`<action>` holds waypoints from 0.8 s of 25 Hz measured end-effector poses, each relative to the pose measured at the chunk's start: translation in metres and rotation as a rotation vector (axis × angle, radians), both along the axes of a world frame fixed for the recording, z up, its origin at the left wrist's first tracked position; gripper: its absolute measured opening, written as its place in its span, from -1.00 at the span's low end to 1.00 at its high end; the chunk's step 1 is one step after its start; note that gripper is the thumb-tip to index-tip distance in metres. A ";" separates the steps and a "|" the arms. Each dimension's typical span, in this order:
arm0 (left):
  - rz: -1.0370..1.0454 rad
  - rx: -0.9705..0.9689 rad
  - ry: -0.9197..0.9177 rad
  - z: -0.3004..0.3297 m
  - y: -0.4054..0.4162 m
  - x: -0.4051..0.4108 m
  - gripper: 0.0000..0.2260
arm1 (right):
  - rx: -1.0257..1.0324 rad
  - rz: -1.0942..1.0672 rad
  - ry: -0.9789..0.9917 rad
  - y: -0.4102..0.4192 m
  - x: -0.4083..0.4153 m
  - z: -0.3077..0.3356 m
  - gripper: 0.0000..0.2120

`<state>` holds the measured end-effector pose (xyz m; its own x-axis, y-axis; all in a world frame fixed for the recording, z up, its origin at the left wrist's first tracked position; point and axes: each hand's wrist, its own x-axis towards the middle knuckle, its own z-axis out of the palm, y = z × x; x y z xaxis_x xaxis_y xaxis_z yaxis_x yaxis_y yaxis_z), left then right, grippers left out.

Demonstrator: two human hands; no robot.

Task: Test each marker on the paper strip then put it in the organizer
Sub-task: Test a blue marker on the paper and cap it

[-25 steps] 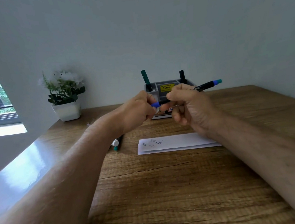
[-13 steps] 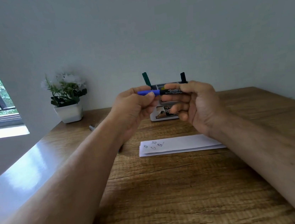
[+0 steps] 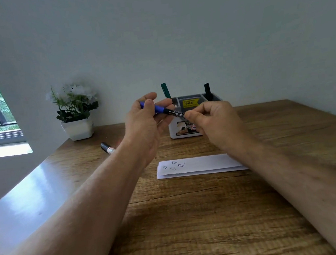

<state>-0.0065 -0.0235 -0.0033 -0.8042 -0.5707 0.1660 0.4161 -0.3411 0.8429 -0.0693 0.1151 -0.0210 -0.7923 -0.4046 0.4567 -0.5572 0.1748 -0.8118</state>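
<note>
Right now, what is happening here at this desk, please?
A person holds a blue-capped marker in both hands above the wooden desk: the left hand at the blue cap end, the right hand on the black barrel. A paper strip with a few test marks lies below. The organizer behind holds two markers already, and another marker lies on the desk.

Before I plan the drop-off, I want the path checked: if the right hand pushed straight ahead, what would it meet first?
Probably the organizer. The right hand, pinching the blue marker together with the left hand, overlaps its front wall in this view. Depth between them is unclear.
</note>
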 end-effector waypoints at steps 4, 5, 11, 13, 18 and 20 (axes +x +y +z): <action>-0.023 -0.020 0.023 0.001 0.002 0.002 -0.75 | -0.020 0.069 -0.150 0.000 0.001 0.002 -0.76; -0.042 -0.029 0.020 0.000 0.003 0.003 -0.75 | -0.035 0.090 -0.187 0.001 0.001 0.001 -0.76; 0.030 -0.166 0.070 0.001 0.006 0.006 -0.72 | 0.029 0.100 -0.169 0.002 0.001 0.002 -0.74; 0.125 -0.222 0.102 0.002 0.008 0.005 -0.73 | 0.078 0.022 -0.106 0.001 0.000 -0.001 -0.74; 0.394 -0.399 0.186 0.019 -0.004 0.001 -0.71 | 0.026 -0.140 0.041 0.003 -0.012 -0.005 -0.81; 0.546 -0.597 0.195 0.024 -0.008 -0.006 -0.71 | 0.051 -0.131 0.072 0.003 -0.013 -0.007 -0.83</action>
<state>-0.0123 -0.0312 0.0208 -0.3656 -0.6440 0.6720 0.5507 0.4324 0.7140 -0.0821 0.1180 -0.0280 -0.8056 -0.3245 0.4957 -0.5836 0.2900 -0.7585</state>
